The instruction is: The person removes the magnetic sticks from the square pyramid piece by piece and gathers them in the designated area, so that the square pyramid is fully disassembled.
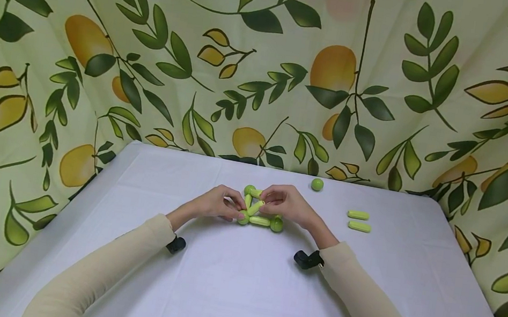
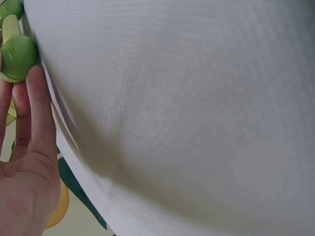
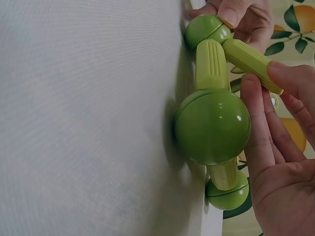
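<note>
Light-green ribbed rods and green balls are joined into a small frame on the table. My left hand [image 1: 218, 202] grips the frame's near left ball [image 1: 243, 217]; the left wrist view shows fingertips against that green ball [image 2: 19, 56]. From this ball a rod [image 3: 251, 61] slants upward, and my right hand [image 1: 288, 205] pinches its free end between thumb and fingers. The front rod [image 1: 260, 221] runs to the near right ball [image 1: 276, 224], which looms large in the right wrist view. Another ball [image 1: 249, 190] sits at the back left corner. My right hand partly hides the back rod [image 1: 256, 193].
A loose green ball [image 1: 317, 184] lies near the table's back edge. Two loose rods, one farther back [image 1: 358, 215] and one nearer [image 1: 359, 226], lie to the right. White cloth [image 1: 234, 296] covers the table; a leaf-patterned curtain [image 1: 252, 99] hangs behind it.
</note>
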Demonstrator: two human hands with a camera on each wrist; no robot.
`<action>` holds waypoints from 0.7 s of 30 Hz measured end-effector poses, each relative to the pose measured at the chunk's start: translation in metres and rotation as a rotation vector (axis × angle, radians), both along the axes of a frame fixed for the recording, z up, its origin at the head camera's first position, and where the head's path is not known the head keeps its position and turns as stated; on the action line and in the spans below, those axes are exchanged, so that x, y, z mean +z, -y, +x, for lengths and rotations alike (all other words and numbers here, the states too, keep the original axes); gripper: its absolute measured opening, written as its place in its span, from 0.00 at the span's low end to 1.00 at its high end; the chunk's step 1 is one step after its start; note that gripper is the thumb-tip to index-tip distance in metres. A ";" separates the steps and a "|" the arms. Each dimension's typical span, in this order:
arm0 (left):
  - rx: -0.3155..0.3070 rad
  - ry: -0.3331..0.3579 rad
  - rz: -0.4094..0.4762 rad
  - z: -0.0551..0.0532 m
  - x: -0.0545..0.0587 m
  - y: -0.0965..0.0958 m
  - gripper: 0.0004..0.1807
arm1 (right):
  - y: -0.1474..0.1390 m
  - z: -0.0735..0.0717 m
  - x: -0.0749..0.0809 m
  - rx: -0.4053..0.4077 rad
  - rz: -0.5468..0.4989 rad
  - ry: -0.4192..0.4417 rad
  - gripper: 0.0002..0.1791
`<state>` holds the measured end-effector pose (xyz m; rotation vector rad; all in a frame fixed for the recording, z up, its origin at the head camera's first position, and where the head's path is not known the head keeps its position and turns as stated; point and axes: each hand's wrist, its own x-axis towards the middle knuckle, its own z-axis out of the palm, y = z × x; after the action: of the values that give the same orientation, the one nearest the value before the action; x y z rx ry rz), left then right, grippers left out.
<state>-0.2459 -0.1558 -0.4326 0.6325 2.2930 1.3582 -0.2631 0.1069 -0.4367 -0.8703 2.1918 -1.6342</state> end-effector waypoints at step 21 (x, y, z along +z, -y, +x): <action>0.017 -0.013 -0.063 0.002 0.004 -0.002 0.08 | -0.004 0.007 0.006 -0.017 -0.004 0.011 0.09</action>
<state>-0.2443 -0.1534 -0.4282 0.6049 2.3464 1.2874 -0.2558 0.1112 -0.4304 -0.8434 2.1955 -1.6473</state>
